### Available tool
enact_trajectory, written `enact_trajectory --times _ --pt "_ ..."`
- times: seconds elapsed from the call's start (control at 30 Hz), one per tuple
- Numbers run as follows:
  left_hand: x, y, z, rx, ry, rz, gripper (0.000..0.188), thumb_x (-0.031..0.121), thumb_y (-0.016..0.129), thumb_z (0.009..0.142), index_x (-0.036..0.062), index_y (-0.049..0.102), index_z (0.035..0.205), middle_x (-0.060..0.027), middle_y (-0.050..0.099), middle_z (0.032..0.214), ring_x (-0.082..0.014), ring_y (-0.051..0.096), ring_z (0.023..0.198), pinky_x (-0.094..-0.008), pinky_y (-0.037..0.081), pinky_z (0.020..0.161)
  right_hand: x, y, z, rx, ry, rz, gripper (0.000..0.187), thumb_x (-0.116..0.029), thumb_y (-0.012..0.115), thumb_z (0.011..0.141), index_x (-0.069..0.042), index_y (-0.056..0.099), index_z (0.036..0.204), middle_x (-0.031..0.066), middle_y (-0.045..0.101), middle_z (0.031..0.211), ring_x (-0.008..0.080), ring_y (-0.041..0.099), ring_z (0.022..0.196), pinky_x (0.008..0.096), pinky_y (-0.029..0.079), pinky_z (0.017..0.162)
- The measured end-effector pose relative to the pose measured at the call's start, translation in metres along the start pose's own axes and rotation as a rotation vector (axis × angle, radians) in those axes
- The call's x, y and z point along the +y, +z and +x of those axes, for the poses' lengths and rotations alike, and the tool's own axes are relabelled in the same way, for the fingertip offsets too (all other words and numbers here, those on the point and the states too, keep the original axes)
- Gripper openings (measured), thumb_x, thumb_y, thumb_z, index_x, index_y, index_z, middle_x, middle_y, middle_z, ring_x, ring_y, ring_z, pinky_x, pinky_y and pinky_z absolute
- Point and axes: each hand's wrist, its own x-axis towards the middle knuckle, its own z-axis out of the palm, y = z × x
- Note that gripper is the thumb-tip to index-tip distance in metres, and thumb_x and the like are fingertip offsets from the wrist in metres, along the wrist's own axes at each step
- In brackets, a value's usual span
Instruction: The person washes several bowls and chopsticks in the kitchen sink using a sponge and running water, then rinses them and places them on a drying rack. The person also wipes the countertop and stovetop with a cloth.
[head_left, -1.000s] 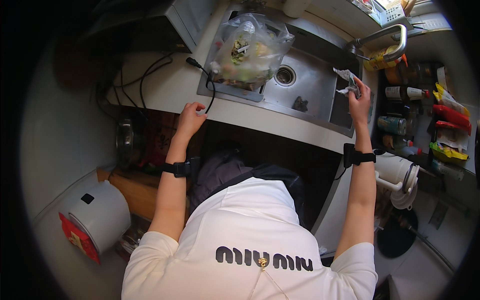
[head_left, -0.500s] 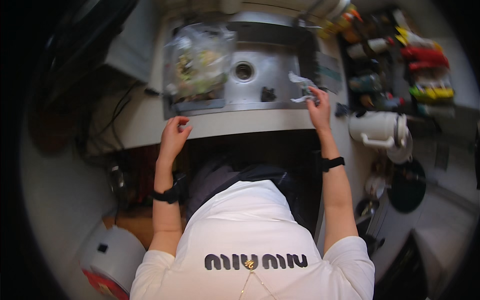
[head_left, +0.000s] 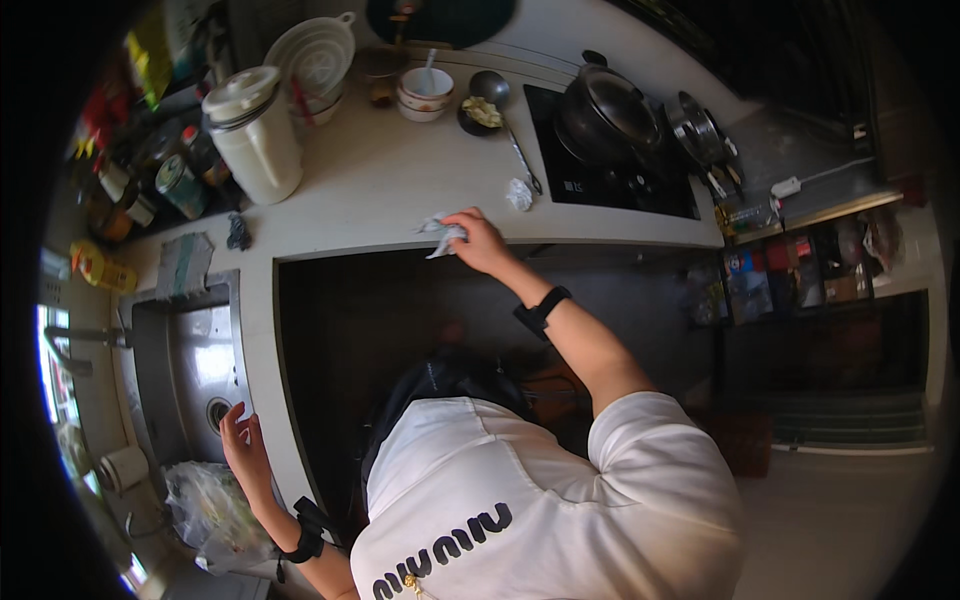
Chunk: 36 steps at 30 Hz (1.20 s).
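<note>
My right hand (head_left: 482, 243) is closed on a crumpled white tissue (head_left: 437, 235) above the front edge of the pale counter (head_left: 400, 170). Some of the tissue sticks out past the fingertips. Beside the cooktop, a second white crumpled wad (head_left: 519, 195) lies on the counter, near a long-handled ladle (head_left: 489, 90). My left hand (head_left: 243, 447) hovers at the sink's near rim with fingers loosely bent and apart, holding nothing. A clear plastic bag (head_left: 212, 505) with greenish contents sits close to it, at the sink (head_left: 235, 330).
A black lidded pot (head_left: 610, 110) stands on the black cooktop (head_left: 640, 195). Stacked bowls (head_left: 425, 92), a small dark bowl (head_left: 480, 116) with pale scraps and a white jug (head_left: 255, 140) line the back. Bottles (head_left: 180, 185) crowd the left corner, near a folded cloth (head_left: 184, 265).
My view and body have turned right, from the sink toward the cooktop counter. The tissue has travelled in my right hand from over the sink to the counter's edge. My left hand stays empty.
</note>
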Motion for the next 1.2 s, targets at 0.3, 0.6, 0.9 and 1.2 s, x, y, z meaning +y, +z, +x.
enact_trajectory --times 0.3,0.6,0.9,1.2 --pt "0.118 0.135 0.029 -0.05 0.029 0.021 0.025 0.01 0.06 0.088 0.0035 0.058 0.112 -0.0084 0.063 0.1 -0.0157 0.06 0.079 -0.0271 0.049 0.069 0.207 -0.187 -0.056 0.601 0.444 -0.135 0.034 -0.004 0.064 0.073 -0.009 0.062 0.107 0.0126 0.056 0.106 0.0282 0.055 0.099 0.0339 0.045 0.087" --pt "0.228 0.223 0.059 -0.244 0.2 0.176 0.026 0.009 0.061 0.086 0.0031 0.058 0.111 -0.0101 0.058 0.103 -0.0181 0.063 0.083 -0.0286 0.049 0.069 0.277 -0.228 0.0 0.67 0.206 -0.205 0.036 -0.004 0.062 0.077 -0.008 0.058 0.113 0.0141 0.053 0.11 0.0329 0.052 0.105 0.0369 0.044 0.09" --pt "0.257 0.263 0.073 -0.36 0.198 0.315 0.027 0.012 0.061 0.086 0.0039 0.059 0.111 -0.0106 0.059 0.099 -0.0193 0.062 0.08 -0.0305 0.048 0.069 0.312 -0.203 0.002 0.242 0.332 -0.864 0.029 -0.017 0.052 0.086 -0.008 0.061 0.112 0.0058 0.05 0.132 0.0265 0.043 0.119 0.0414 0.039 0.095" --pt "0.271 0.295 0.103 -0.46 0.253 0.293 0.026 0.012 0.06 0.087 0.004 0.059 0.111 -0.0085 0.06 0.103 -0.0179 0.061 0.08 -0.0298 0.048 0.068 0.295 -0.109 0.036 0.153 0.016 -0.94 0.032 -0.014 0.051 0.084 -0.001 0.057 0.112 0.0167 0.054 0.125 0.0325 0.053 0.1 0.0379 0.048 0.086"
